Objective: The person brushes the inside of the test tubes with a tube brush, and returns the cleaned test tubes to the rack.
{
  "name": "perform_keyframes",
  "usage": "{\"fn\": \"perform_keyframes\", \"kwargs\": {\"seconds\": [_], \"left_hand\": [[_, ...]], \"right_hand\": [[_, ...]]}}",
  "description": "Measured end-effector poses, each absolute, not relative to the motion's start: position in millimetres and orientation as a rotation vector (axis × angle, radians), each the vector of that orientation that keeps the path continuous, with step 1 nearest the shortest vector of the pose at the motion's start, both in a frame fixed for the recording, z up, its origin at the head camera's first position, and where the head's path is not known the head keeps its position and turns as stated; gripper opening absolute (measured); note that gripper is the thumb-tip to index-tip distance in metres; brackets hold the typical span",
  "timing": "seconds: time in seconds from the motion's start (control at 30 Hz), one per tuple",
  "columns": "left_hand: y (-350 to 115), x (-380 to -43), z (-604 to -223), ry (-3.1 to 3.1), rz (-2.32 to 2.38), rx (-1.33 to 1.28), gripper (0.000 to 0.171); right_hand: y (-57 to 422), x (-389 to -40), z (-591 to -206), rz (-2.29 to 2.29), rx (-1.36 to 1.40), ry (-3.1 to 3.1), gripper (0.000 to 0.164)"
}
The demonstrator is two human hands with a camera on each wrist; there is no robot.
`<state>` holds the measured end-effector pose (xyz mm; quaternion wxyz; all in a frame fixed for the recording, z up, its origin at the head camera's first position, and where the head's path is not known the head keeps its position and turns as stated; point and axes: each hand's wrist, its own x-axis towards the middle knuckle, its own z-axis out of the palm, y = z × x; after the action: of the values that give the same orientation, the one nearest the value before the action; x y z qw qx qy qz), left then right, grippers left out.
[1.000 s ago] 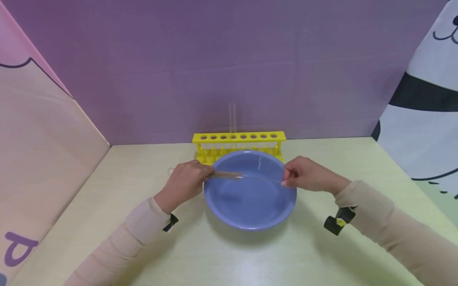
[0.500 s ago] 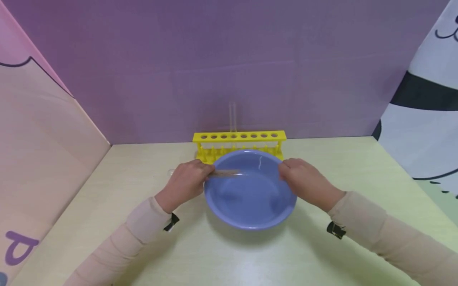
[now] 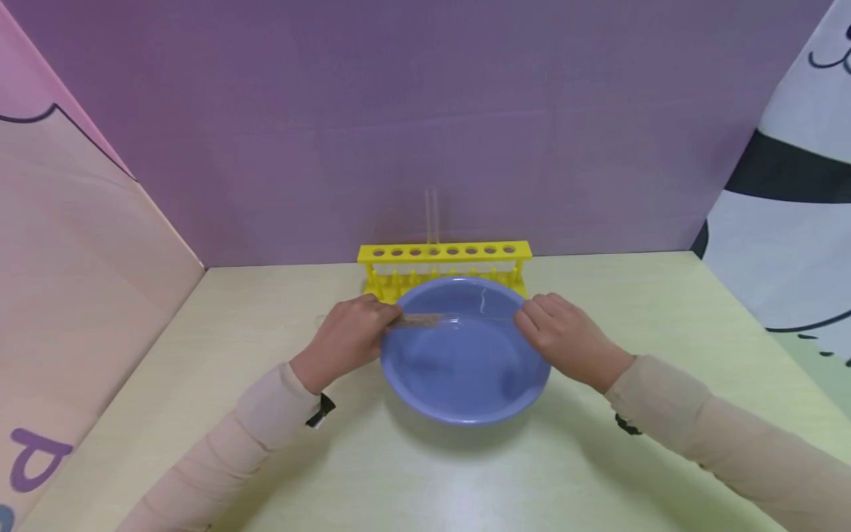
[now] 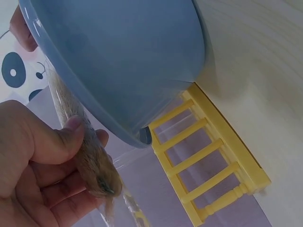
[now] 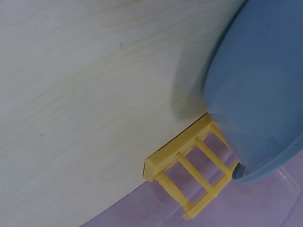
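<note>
Over the basin we list one tube, left hand pinching it; brush inside, right hand seemingly gripping its end; scrubbing apparently underway, next stroke wanting a steady tube.

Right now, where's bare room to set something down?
Free: the table in front of the basin, between left sleeve and right sleeve; the patch from left sleeve to left curtain; the patch between right hand and right curtain. Crowded: the middle, where the left hand, basin and yellow rack cluster.

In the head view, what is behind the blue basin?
Behind the blue basin stands a yellow rack with a clear tube upright in it. The basin covers part of the rack's base, which cannot be seen.
</note>
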<state>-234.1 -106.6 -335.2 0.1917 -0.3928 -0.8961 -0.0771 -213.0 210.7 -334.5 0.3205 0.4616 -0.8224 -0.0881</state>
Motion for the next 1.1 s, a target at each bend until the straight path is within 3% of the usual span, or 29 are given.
{"fn": "perform_keyframes", "kwargs": {"seconds": [0.07,0.17,0.37,1.1], "left_hand": [[-106.3,-234.1,-334.7,-2.525,-0.214,-1.102,0.017],[-105.8,-234.3,-334.3,-2.536,-0.215,-1.107,0.017],[-105.2,-234.4,-334.1,-2.535,-0.204,-1.111,0.016],[-104.6,-232.6,-334.1,-2.522,-0.212,-1.121,0.017]], "right_hand": [[210.5,-213.3,-334.8,-0.253,1.233,-2.136,0.035],[211.0,-215.1,-337.0,-0.266,1.259,-2.091,0.010],[211.3,-218.6,-340.5,-0.298,1.276,-2.007,0.039],[190.0,-223.4,-340.2,-0.419,1.329,-1.794,0.037]]}}
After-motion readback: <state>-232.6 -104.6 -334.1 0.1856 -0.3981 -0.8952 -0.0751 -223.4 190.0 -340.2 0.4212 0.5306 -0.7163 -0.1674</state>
